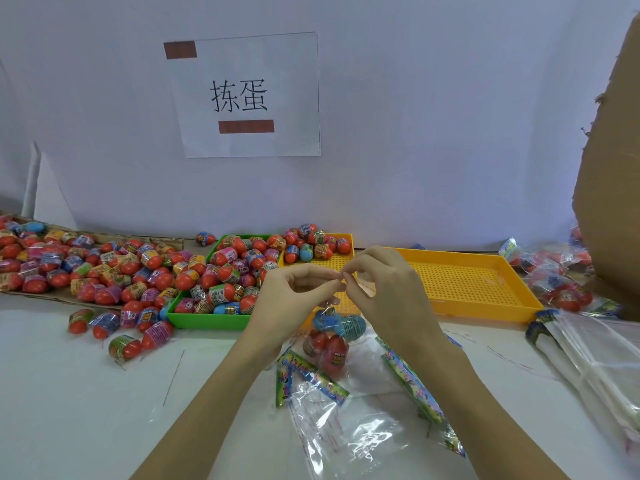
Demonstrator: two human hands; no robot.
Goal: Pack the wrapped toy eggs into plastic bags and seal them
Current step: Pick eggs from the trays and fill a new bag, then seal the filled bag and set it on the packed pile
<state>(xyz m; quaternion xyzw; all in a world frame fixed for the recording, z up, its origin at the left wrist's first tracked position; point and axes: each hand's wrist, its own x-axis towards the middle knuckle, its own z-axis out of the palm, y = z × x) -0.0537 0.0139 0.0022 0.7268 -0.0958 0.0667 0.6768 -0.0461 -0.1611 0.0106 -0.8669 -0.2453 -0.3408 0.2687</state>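
Observation:
My left hand (294, 292) and my right hand (381, 289) meet above the table, fingertips pinched together on the top edge of a clear plastic bag (332, 341). The bag hangs below them and holds several wrapped toy eggs, blue ones on top and red ones beneath. Empty clear bags with colourful header strips (346, 420) lie flat on the table under my forearms. Loose wrapped eggs (104, 268) cover the table to the left.
A green tray (207, 322) full of eggs stands left of centre. A yellow perforated tray (478, 289) sits at the right with a few eggs in its far left corner. Filled bags (554, 282) pile at far right beside a cardboard box (609, 168). A stack of empty bags (588, 351) lies front right.

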